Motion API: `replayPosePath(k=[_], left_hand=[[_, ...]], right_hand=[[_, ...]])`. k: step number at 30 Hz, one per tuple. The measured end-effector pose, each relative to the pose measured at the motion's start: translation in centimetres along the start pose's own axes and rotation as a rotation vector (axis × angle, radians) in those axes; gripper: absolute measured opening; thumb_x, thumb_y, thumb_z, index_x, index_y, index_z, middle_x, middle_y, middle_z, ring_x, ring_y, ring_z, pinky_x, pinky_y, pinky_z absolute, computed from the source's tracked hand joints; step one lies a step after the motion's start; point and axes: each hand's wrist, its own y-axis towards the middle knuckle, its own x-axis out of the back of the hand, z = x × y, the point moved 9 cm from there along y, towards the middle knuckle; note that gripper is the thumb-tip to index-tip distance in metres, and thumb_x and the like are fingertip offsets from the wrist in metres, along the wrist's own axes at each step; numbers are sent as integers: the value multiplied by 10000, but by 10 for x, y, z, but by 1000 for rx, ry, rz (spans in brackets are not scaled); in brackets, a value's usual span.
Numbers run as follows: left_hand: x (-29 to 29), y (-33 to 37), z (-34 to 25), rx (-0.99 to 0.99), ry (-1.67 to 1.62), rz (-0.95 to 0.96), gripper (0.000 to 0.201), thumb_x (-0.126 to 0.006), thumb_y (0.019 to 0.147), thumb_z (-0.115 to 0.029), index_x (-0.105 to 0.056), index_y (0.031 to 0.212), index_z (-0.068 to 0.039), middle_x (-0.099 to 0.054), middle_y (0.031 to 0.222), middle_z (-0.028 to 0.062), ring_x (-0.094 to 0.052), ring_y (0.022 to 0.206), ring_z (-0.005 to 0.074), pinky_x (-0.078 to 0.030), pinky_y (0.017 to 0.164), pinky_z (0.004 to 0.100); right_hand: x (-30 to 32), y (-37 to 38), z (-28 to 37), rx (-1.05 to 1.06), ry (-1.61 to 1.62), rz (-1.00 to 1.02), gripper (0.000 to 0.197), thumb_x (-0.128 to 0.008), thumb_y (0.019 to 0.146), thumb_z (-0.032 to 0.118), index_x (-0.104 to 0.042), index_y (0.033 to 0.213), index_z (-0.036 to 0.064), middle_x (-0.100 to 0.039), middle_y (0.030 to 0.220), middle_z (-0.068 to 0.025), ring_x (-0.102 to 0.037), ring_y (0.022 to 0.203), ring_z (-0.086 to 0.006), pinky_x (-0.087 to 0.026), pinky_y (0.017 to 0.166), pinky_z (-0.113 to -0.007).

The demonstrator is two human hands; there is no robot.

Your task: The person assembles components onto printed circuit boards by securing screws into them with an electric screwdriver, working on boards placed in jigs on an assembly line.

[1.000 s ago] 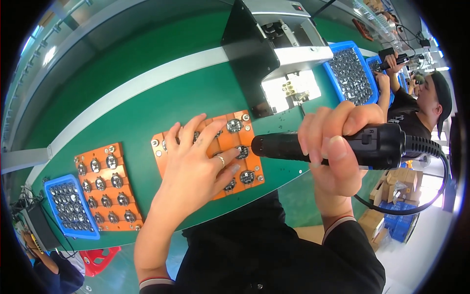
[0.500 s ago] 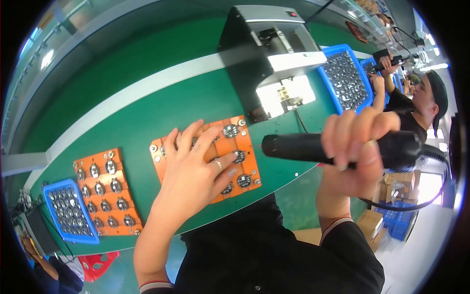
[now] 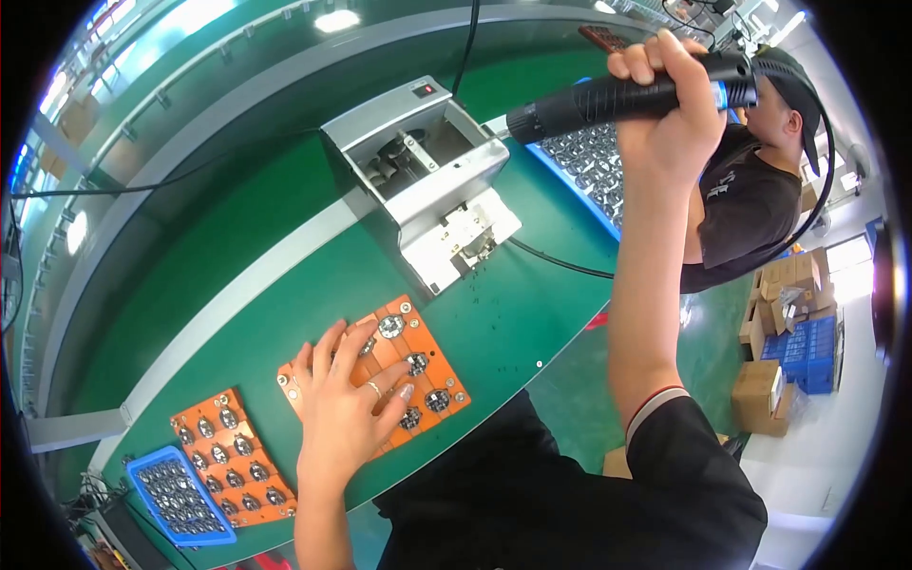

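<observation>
My left hand [image 3: 342, 408] lies with its fingers spread over an orange fixture plate [image 3: 394, 350]. Round metallic parts sit in the plate, some of them covered by the hand. Raised at the upper right, my right hand [image 3: 679, 95] is wrapped round a black electric screwdriver [image 3: 579, 106]. The tool points left, and its tip is near the front corner of a grey box-shaped machine [image 3: 446, 195], which looks like a screw feeder. Whether tip and machine touch, I cannot tell.
A second orange plate [image 3: 228, 439] with similar parts lies left, beside a blue tray [image 3: 228, 540] of parts. Behind the screwdriver stands another blue tray [image 3: 594, 211]. A co-worker [image 3: 750, 180] is at the right. A black cable [image 3: 560, 260] crosses the green table [image 3: 513, 328].
My right hand has lifted the screwdriver up and away from beside the plate, to the machine. The view has shifted; my left hand stays spread on the plate.
</observation>
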Motion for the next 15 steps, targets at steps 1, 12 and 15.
replayPosePath(k=[1,12,15], left_hand=[[0,-1,1,12,0,8,192,-786,765,-232,-803,952,-194,-540,1371,55,-454,1325,353,-324,1084,616],[-3,2,-1,10,-5,13,184,-796,744,-204,-802,928,-196,-537,1387,40,-462,1321,344,-320,1090,608],[-4,3,1,18,4,14,189,-799,742,-199,-802,931,-195,-535,1394,39,-465,1322,342,-318,1094,603]], right_hand=[[-17,-9,9,96,-95,34,155,-621,888,-9,-530,989,64,-524,804,-57,-485,724,-175,-412,754,-368],[-29,-40,45,-22,-27,90,29,-560,922,28,-545,947,35,-503,759,-74,-506,668,-183,-434,661,-377],[-50,-62,34,9,-251,153,73,-543,926,50,-480,958,34,-452,758,-35,-410,575,-113,-379,587,-315]])
